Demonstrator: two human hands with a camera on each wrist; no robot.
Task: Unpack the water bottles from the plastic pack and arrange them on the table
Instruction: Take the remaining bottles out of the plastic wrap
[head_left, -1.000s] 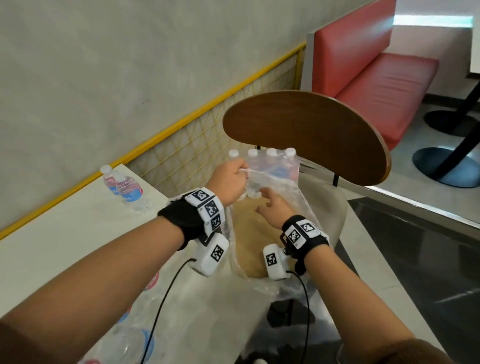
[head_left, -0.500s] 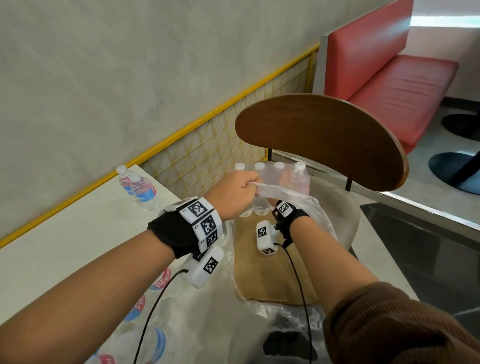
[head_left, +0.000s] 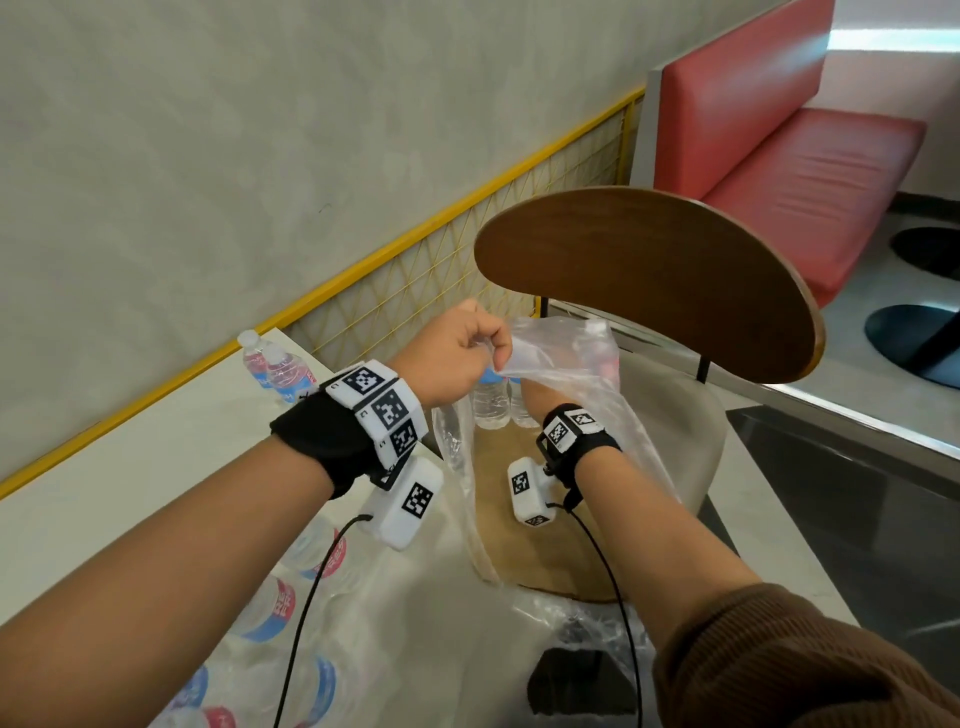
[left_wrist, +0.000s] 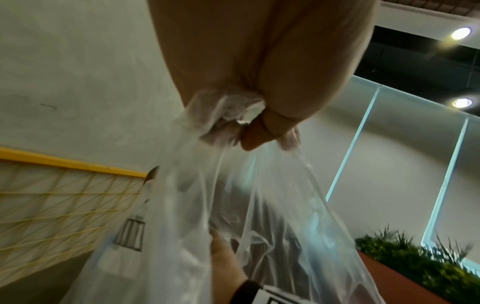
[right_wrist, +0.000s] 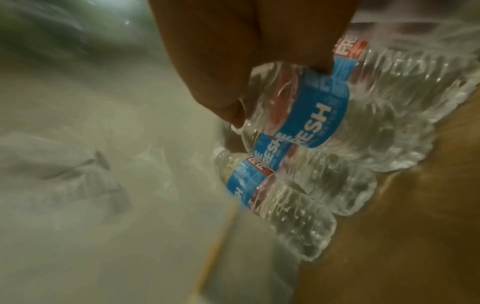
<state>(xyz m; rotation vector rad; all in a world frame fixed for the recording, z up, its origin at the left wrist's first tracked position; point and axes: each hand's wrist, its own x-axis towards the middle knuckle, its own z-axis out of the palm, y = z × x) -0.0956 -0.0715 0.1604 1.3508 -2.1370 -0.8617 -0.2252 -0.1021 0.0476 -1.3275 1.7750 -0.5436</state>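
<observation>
The left hand (head_left: 462, 353) is up in the air over the chair seat (head_left: 670, 415). Its fingers are curled tight around a bunched bit of the plastic pack (head_left: 561, 358), and they lift the wrap up. In the left wrist view the wrap hangs down from that fist like a thin see-through sheet.

The right hand (right_wrist: 233, 61) is lower, under the raised wrap. In the head view the plastic covers it and only the wrist shows. In the right wrist view its fingers press on the top part of a water bottle (right_wrist: 306, 109) with a blue label. I cannot tell if the fingers wrap all the way round it, because the picture is blurry. More bottles (head_left: 501, 402) stand close together just past the right hand, on the chair seat.

Beyond both hands is the brown chair back (head_left: 649, 280). It curves over the seat, so there is not much room that way. To the left of the left hand is the white table (head_left: 130, 467). Its near edge runs right beside the left wrist. Two bottles on the table (head_left: 278, 369) stand near the wall, left of the left hand. Below the left arm, more bottles in wrap (head_left: 280, 608) lie on their sides. They are foggy under the plastic and partly hidden by the arm.

To the right of the right arm the floor (head_left: 841, 519) is open.
</observation>
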